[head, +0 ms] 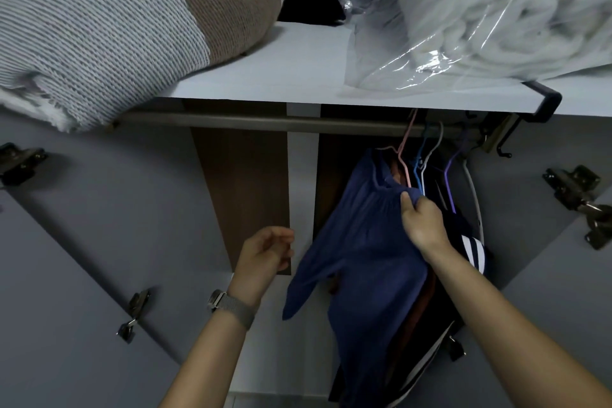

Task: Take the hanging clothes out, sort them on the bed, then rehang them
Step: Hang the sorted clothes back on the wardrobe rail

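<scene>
Head view: right hand (422, 219) pinches the shoulder of the blue garment (361, 258), which hangs on a pink hanger (405, 156) at the right end of the rail (265, 121). Left hand (266, 255) hovers beside it, fingers loosely curled, holding nothing. Judged step: taking clothes out. Next move calls for lifting the hanger hook clear of the rail.

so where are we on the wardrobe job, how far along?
Hard to say. Done: the rail's left stretch is bare, though whether clothes came off it can't be told. In hand: right hand grips the blue top on the pink hanger; left hand hovers loosely curled, holding nothing. Left: several hangers and dark clothes on the rail. No bed in view.
</scene>
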Tool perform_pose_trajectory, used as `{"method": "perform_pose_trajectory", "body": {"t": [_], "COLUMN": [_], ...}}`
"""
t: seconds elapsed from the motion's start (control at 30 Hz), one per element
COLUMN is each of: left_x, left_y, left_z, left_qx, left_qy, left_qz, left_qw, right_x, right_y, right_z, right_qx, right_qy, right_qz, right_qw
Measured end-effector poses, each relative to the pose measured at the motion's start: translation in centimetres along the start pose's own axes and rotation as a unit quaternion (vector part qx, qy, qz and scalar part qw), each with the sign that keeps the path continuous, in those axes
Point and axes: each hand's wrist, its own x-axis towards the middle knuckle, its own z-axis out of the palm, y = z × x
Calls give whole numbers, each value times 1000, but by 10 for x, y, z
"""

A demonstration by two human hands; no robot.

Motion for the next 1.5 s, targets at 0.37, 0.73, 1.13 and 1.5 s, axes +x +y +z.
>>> {"method": "perform_pose_trajectory", "body": {"t": [0.37, 0.73, 1.13, 1.5], "left_x": [8, 20, 6, -108], "left_y": [-6, -20, -47, -71], "left_z": [9, 39, 59, 129], "left_qx": [-8, 26, 247, 270], "left_qy": [32, -13, -233, -479], "left_qz": [-7, -8, 54, 121], "left_qw": [999, 1000, 939, 826], "right_x": [11, -38, -132, -357], "right_y": [5, 37, 83, 99], "right_z": [-2, -20, -68, -136], "right_qx": [-359, -238, -256, -143], "right_qy": [-107, -278, -210, 112], "right_qz": [52, 105, 130, 293], "right_qw": [926, 925, 935, 939]}}
